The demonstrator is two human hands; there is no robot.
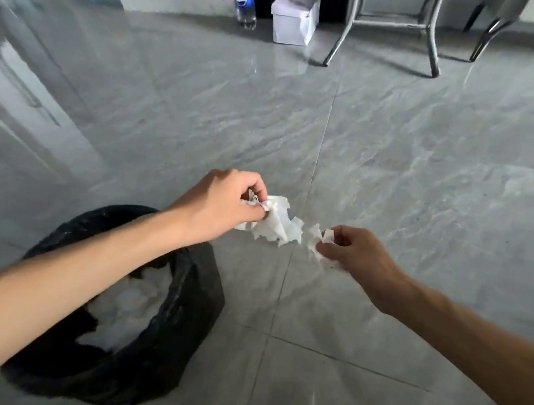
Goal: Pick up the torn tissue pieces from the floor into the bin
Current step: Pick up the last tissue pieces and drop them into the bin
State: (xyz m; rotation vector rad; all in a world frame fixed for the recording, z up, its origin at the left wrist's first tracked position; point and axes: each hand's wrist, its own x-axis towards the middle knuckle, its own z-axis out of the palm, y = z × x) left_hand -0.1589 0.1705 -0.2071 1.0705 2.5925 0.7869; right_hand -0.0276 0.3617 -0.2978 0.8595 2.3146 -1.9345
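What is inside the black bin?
White tissue pieces lie inside the bin, which is lined with a black bag. The left forearm crosses over it and hides part of the opening, and the bottom cannot be seen.

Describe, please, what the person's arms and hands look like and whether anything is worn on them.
Both forearms are bare as far as the frame shows: no sleeves or gloves. The left hand and right hand show no rings, watch or bands.
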